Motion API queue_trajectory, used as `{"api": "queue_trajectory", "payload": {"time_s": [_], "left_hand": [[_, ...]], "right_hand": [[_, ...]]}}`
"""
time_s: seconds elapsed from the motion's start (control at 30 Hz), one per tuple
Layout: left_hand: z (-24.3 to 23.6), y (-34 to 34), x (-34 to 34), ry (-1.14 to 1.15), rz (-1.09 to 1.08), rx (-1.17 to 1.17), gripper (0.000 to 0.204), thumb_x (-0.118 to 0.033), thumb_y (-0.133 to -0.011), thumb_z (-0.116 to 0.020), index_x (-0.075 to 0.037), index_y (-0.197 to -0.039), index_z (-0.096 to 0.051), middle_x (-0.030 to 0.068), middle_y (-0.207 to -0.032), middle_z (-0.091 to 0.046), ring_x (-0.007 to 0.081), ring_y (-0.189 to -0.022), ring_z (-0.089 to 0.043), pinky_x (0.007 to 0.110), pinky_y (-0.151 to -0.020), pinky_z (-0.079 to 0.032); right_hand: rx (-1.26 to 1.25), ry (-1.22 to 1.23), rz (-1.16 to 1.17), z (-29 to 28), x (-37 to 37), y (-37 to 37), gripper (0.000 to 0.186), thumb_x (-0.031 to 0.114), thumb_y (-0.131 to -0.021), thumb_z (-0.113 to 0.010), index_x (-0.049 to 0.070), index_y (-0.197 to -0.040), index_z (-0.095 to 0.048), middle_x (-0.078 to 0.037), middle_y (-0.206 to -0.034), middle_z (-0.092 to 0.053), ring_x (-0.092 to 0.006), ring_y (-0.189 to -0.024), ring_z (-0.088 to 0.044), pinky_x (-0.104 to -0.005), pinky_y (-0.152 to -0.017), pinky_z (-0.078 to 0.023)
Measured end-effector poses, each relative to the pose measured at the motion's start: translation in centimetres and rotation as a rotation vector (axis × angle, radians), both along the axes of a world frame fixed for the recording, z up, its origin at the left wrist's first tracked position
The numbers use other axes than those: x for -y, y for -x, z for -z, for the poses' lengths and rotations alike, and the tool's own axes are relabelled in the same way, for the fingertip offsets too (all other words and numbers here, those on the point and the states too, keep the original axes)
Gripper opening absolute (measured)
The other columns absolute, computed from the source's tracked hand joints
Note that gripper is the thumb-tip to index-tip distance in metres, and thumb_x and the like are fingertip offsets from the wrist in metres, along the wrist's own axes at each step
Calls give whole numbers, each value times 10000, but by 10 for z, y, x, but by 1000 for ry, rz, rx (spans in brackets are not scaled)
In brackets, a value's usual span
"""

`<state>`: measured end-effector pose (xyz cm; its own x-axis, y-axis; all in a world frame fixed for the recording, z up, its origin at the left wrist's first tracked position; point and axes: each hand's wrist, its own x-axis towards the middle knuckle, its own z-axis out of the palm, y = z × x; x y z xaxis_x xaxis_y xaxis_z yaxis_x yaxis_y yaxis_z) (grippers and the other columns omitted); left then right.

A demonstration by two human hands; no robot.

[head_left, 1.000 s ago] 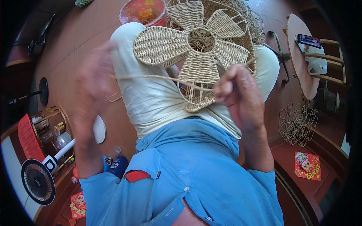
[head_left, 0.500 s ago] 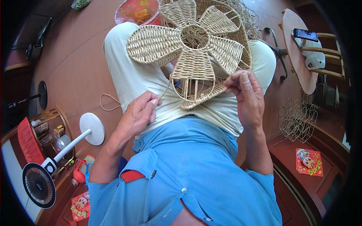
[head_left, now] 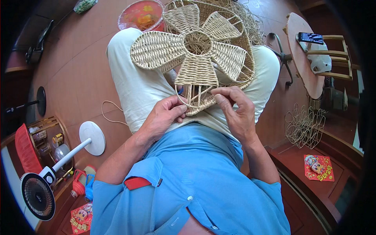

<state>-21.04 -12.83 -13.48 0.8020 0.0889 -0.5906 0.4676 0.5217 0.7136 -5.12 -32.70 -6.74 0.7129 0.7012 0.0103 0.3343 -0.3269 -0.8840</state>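
A flower-shaped woven straw piece [head_left: 192, 51] with several petals lies on my lap, over pale trousers [head_left: 135, 82]. Its nearest petal [head_left: 196, 92] is only part woven, with bare wire ribs showing. My left hand [head_left: 164, 115] pinches the lower left rim of that petal. My right hand [head_left: 233, 107] holds the petal's right side, fingers curled on the straw strand. A loose loop of straw cord [head_left: 111, 111] trails over the floor to the left.
A white standing fan [head_left: 39, 192] lies at lower left beside a round wooden rack [head_left: 49, 135] of jars. A red basin [head_left: 141, 13] sits at the top. Bare wire frames [head_left: 303, 127] pile at the right, near a round wooden table [head_left: 303, 58] with a phone [head_left: 310, 37].
My left hand swung down from a raised, blurred pull of the strand to the unfinished petal. My right hand moved left and closer, so both now meet at the petal.
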Motion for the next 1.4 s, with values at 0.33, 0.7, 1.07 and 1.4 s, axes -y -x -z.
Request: {"api": "queue_trajectory", "payload": {"time_s": [0.33,0.7,1.07,1.4], "left_hand": [[-12,-7,-2,-28,-8,-70,189,-31,-1050,-641,-44,-1217,-728,-13,-1018,-702,28,-727,-546,191,-603,-431],[4,-18,11,193,-206,5,163,4,-954,-809,-83,-1015,-685,-32,-883,-677,38,-680,-555,209,-592,-409],[3,-13,6,157,-131,141,203,-5,-981,-778,-63,-1159,-701,-14,-981,-748,26,-713,-597,191,-613,-438],[-17,-1,-12,18,8,55,153,-154,-1014,-751,-50,-1122,-722,-60,-834,-638,21,-668,-487,210,-586,-362]], "right_hand": [[284,54,-116,10,-15,12,172,82,-954,-809,61,-1124,-809,-100,-950,-729,-289,-857,-685,-413,-777,-548],[355,77,-98,14,-31,27,242,265,-935,-844,98,-1086,-754,-96,-930,-646,-330,-880,-658,-475,-800,-525],[381,45,-54,21,-29,32,164,196,-916,-851,106,-1005,-747,-52,-903,-663,-281,-853,-660,-429,-782,-483],[375,-92,-225,28,-2,38,224,139,-884,-862,145,-1096,-790,0,-1083,-751,-232,-1019,-712,-384,-894,-500]]}}
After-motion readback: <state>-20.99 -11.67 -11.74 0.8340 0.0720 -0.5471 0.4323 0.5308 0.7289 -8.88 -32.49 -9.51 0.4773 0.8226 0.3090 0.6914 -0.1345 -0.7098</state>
